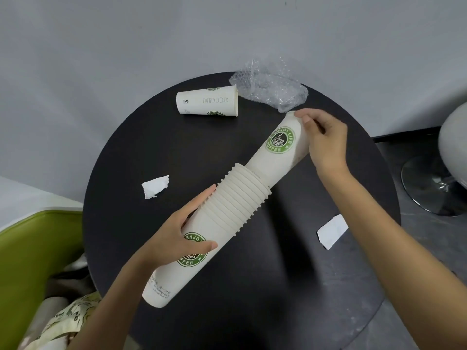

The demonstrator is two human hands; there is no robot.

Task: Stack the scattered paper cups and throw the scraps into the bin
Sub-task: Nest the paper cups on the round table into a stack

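My left hand grips a long stack of white paper cups with green coffee logos, held slantwise above the round black table. My right hand holds a single cup by its far end, its other end sitting in the stack's mouth. One more cup lies on its side at the table's far edge. A crumpled white paper scrap lies to the left of the stack. A flat white scrap lies to the right. Crumpled clear bubble wrap sits at the far side.
A green chair stands at the left, with patterned fabric at the bottom left. At the right edge a grey chair seat stands over a round metal base on the dark floor. No bin is in view.
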